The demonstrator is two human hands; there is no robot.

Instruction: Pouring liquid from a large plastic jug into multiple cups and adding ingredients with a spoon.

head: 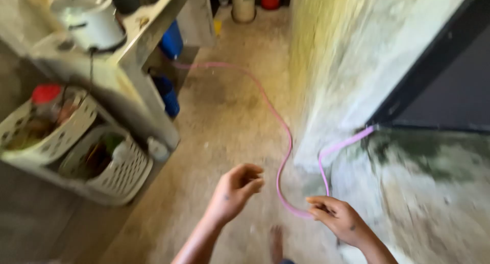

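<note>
Head view: my right hand [341, 219], low right of centre, pinches the bottom of the pink hose [284, 126] loop, fingers closed on it. Hose runs up-frame along the floor [224, 116], one branch going right past the wall [352, 65]. Left hand [236, 190] is half-curled, holding nothing, just left of the loop.

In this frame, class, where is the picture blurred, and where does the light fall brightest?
Head view: motion blur smears everything, worst on the laundry baskets and wall; the pink hose and both hands, left hand and right hand, stay readable; brightest light falls on the wall.
</note>
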